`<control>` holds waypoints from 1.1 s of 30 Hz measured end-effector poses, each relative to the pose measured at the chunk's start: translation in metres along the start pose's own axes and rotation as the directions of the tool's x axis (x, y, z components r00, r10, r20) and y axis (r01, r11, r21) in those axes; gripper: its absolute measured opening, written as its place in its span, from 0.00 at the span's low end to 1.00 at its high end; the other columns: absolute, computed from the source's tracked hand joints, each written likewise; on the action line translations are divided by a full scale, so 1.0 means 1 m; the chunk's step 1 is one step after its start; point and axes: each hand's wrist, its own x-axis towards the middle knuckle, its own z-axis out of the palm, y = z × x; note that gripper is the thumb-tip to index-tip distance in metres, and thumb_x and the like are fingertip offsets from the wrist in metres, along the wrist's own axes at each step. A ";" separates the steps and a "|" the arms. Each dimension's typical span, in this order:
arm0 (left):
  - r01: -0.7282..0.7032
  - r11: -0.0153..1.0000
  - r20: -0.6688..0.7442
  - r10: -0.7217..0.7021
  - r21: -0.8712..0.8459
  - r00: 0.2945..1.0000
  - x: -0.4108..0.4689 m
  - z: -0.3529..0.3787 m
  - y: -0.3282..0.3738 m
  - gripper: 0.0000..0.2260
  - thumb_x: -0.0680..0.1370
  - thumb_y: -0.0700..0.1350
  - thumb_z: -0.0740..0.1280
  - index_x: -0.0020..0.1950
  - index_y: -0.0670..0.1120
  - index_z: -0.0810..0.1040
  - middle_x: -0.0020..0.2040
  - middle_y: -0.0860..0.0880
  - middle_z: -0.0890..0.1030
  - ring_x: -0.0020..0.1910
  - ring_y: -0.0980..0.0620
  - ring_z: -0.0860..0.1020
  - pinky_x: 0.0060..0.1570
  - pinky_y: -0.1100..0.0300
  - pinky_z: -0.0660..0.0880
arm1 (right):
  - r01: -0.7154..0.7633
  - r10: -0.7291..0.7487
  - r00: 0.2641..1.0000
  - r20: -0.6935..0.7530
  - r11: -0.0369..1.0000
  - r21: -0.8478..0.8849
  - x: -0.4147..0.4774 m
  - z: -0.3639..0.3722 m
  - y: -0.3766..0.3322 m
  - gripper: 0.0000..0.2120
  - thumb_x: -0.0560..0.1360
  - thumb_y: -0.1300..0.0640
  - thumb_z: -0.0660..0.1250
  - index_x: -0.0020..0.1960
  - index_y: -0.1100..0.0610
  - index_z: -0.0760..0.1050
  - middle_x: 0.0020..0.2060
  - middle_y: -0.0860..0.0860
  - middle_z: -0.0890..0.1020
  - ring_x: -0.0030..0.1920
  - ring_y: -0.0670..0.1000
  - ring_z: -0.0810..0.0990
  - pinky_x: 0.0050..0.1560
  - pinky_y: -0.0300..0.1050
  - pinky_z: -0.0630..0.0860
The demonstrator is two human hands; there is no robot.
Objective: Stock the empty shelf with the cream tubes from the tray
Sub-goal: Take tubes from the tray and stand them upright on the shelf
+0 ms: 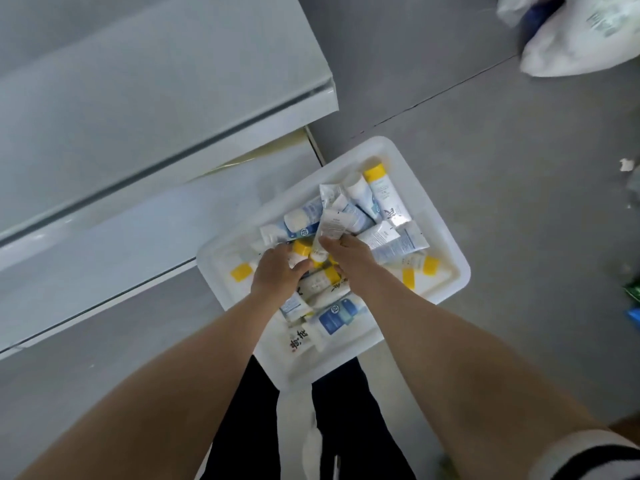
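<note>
A white tray (pixel 446 251) sits on the grey floor, filled with several cream tubes, white with yellow or blue parts. My left hand (pixel 277 271) reaches into the middle of the pile, its fingers curled round a yellow-capped tube (pixel 300 250). My right hand (pixel 346 252) grips a white tube (pixel 330 227) that sticks up toward the far side of the tray. The white shelves (pixel 138 109) stand at the left, bare in what shows; a lower shelf board (pixel 114 244) lies just left of the tray.
Grey floor surrounds the tray. White plastic bags (pixel 575 39) lie at the top right. Small green and blue items (pixel 633 306) sit at the right edge. My legs in dark trousers (pixel 346 427) stand below the tray.
</note>
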 end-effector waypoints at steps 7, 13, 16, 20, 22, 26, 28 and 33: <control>-0.004 0.999 -0.033 0.003 -0.034 0.999 0.009 0.004 -0.002 0.25 0.72 0.58 0.71 0.62 0.45 0.74 0.57 0.46 0.79 0.58 0.44 0.76 0.53 0.52 0.72 | 0.010 -0.020 0.995 -0.093 0.993 -0.115 0.005 -0.004 -0.011 0.18 0.74 0.47 0.72 0.60 0.53 0.75 0.51 0.50 0.81 0.53 0.55 0.80 0.58 0.54 0.78; 0.104 0.982 -0.071 -0.116 -0.161 0.991 0.016 0.026 0.010 0.32 0.68 0.58 0.75 0.65 0.46 0.69 0.59 0.45 0.78 0.59 0.42 0.76 0.56 0.43 0.75 | 0.050 -0.039 0.998 -0.046 0.959 0.277 -0.008 -0.060 0.006 0.14 0.75 0.53 0.72 0.57 0.57 0.75 0.53 0.58 0.84 0.51 0.55 0.85 0.56 0.49 0.81; 0.112 0.973 -0.128 -0.140 -0.204 0.982 0.018 0.035 0.009 0.25 0.68 0.53 0.76 0.60 0.48 0.70 0.55 0.47 0.79 0.56 0.42 0.77 0.53 0.44 0.75 | 0.017 -0.010 1.000 -0.023 0.951 0.309 -0.012 -0.080 0.012 0.13 0.77 0.52 0.70 0.59 0.55 0.77 0.52 0.56 0.85 0.50 0.55 0.85 0.57 0.51 0.80; 0.060 0.986 -0.125 -0.080 -0.159 0.989 0.018 0.033 0.007 0.23 0.67 0.51 0.77 0.58 0.49 0.72 0.53 0.48 0.80 0.53 0.45 0.78 0.51 0.51 0.74 | -0.076 0.057 0.996 0.062 0.931 0.356 -0.012 -0.092 0.021 0.18 0.78 0.50 0.68 0.62 0.59 0.77 0.35 0.51 0.84 0.31 0.47 0.82 0.60 0.58 0.77; -0.030 0.991 -0.109 0.016 -0.129 0.994 0.014 0.024 0.007 0.26 0.67 0.50 0.77 0.62 0.49 0.74 0.56 0.48 0.79 0.55 0.47 0.77 0.51 0.55 0.71 | -0.106 0.084 0.993 0.081 0.937 0.332 -0.016 -0.092 0.021 0.19 0.77 0.48 0.68 0.61 0.61 0.78 0.34 0.50 0.84 0.32 0.47 0.82 0.57 0.56 0.79; -0.132 0.978 -0.111 0.115 -0.162 0.987 -0.004 -0.003 0.013 0.24 0.68 0.53 0.76 0.62 0.54 0.75 0.56 0.46 0.77 0.54 0.46 0.75 0.51 0.56 0.71 | -0.144 0.132 0.989 0.067 0.962 0.232 -0.034 -0.087 0.014 0.20 0.76 0.41 0.68 0.55 0.57 0.79 0.45 0.53 0.87 0.48 0.53 0.85 0.54 0.52 0.80; -0.098 0.973 -0.119 0.074 -0.208 0.990 -0.016 -0.019 0.023 0.21 0.68 0.55 0.75 0.58 0.52 0.75 0.53 0.47 0.78 0.51 0.46 0.76 0.48 0.55 0.72 | -0.158 0.142 0.986 0.085 0.960 0.232 -0.047 -0.086 0.009 0.20 0.76 0.39 0.66 0.55 0.56 0.79 0.45 0.53 0.87 0.48 0.54 0.85 0.53 0.52 0.81; 0.056 0.901 -0.157 -0.136 -0.431 0.978 -0.053 -0.051 0.034 0.21 0.64 0.57 0.78 0.49 0.52 0.74 0.49 0.50 0.79 0.48 0.46 0.80 0.51 0.48 0.79 | -0.143 0.123 0.987 0.104 0.965 0.218 -0.093 -0.079 -0.007 0.20 0.77 0.37 0.63 0.53 0.54 0.78 0.44 0.54 0.86 0.47 0.53 0.84 0.55 0.52 0.80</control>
